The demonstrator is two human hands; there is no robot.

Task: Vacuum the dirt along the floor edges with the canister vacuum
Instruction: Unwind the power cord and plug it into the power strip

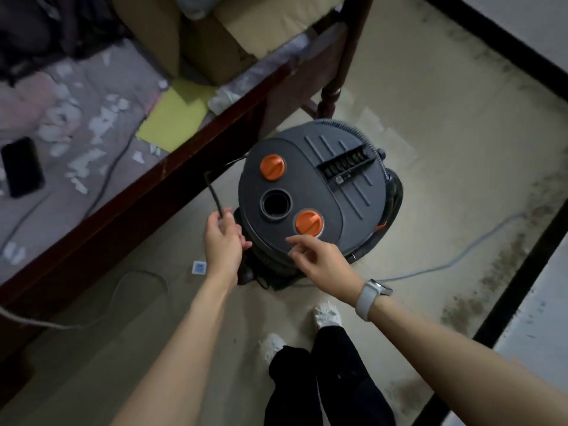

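Left hand: the left hand (223, 238) grips a black cord (214, 192) at the nine o'clock side of the canister vacuum (310, 192).
Right hand: the right hand (316, 259) is empty, fingers loosely bent, fingertips (290, 239) just short of the near orange knob (309, 222) at the lid's six o'clock.
Canister vacuum: stands on the floor beside the bed frame (147, 192); centre port (275, 204) open, no hose fitted there.
Dirt: dark band (491, 272) along the black floor edge at three o'clock, untouched.
Risk, cords: a grey cable (455, 262) crosses the floor; moving the canister could snag it.
Risk, port: I judge suction will fail with the hose unseated.
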